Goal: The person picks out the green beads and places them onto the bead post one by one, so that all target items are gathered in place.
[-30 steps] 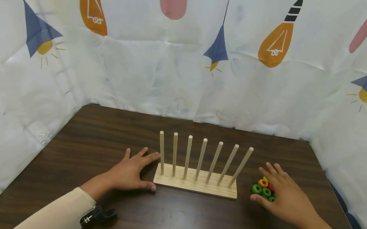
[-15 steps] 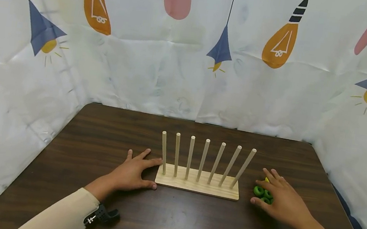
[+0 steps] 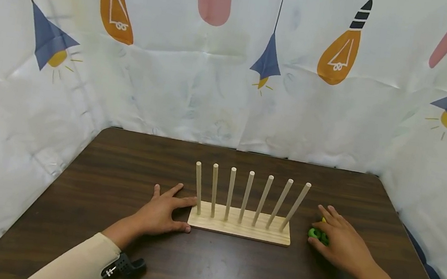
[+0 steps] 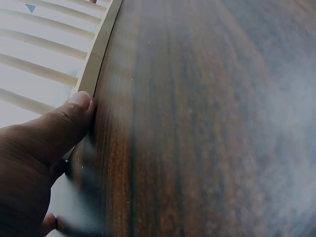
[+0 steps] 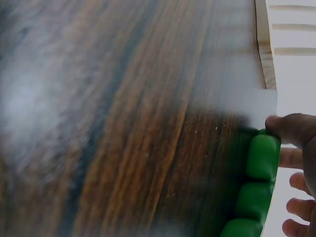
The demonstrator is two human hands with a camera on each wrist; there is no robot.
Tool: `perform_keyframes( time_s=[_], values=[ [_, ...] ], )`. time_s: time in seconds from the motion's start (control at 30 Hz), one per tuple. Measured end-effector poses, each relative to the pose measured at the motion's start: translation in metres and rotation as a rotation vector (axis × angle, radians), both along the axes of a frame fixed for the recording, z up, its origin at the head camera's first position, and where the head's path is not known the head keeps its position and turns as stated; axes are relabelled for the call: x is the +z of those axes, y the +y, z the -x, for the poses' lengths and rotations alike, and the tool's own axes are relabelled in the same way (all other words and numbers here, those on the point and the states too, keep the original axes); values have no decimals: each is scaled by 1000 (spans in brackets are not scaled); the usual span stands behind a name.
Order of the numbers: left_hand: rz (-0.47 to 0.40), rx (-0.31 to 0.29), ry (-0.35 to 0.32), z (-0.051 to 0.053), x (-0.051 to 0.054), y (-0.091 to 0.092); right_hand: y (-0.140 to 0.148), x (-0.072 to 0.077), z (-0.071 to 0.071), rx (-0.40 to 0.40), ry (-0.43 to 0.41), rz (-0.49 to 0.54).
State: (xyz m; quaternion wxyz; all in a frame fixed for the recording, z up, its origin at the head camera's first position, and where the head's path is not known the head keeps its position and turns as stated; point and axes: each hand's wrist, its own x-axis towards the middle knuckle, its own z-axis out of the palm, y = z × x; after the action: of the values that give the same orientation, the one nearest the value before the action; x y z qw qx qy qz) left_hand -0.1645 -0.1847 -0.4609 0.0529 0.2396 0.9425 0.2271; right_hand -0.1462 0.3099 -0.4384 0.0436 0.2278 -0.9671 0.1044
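A wooden base with a row of several upright pegs stands mid-table. My left hand is at its left end, fingers spread, index fingertip at the back corner and thumb at the front. In the left wrist view the thumb of that hand touches the base's edge. To the right of the base, my right hand reaches over green beads and a yellow one, hiding part of the pile. The right wrist view shows its thumb against a green bead.
The dark wooden table extends around the base. Behind it and at both sides hangs a white cloth printed with lamps and bulbs. A black strap is on the left wrist.
My right hand has lowered over the beads and its fingers have drawn in; fewer beads show. My left hand has kept its place at the base, with the index finger slightly lower.
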Motion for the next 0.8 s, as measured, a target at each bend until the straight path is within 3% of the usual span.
perform_keyframes(
  time_s=[0.2,0.53,0.8],
  values=[
    [-5,-4,10,-1,-1,-1,-5,0,2,5,4,17],
    [6,7,14,0,-1,2,-6,10,6,26,109,59],
    [14,14,19,1,1,2,-10,32,8,-33,2,129]
  ],
)
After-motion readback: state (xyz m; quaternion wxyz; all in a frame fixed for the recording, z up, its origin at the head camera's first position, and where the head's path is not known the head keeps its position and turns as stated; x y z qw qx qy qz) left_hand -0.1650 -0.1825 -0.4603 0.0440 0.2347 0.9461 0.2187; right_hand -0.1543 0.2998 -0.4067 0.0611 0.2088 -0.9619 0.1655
